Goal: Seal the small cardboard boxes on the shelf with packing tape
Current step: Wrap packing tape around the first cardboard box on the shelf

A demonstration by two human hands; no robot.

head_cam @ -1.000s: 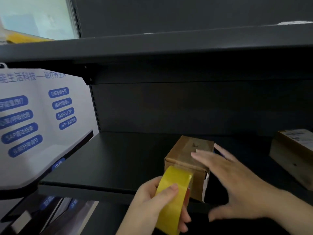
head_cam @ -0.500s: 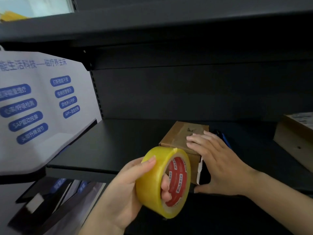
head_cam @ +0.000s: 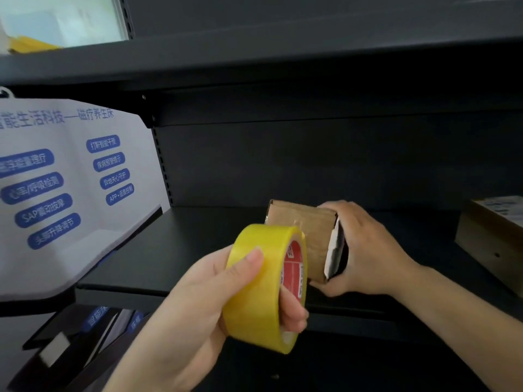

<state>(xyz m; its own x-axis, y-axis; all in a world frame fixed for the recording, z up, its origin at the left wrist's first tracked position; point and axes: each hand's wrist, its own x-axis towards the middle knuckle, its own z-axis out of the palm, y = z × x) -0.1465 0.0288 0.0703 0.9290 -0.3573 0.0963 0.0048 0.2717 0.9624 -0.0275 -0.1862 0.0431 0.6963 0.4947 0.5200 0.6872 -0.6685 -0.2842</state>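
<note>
A small brown cardboard box [head_cam: 305, 222] is tipped up at the front of the dark shelf [head_cam: 175, 250], with clear tape across its facing side. My right hand [head_cam: 365, 247] grips its right end, where a white flap and a dark opening show. My left hand [head_cam: 215, 301] holds a yellow roll of packing tape [head_cam: 260, 284] with a red core label. The roll is just in front of the box's lower left part and hides it.
A second cardboard box [head_cam: 489, 233] with a white label sits at the right end of the shelf. A white sign with blue labels [head_cam: 65, 193] leans at the left. Another shelf [head_cam: 254, 55] overhangs above. Dark items lie below at the lower left.
My right hand went from hovering over the box to gripping its right end and tilting it up. My left hand raised the tape roll and turned its red core into sight.
</note>
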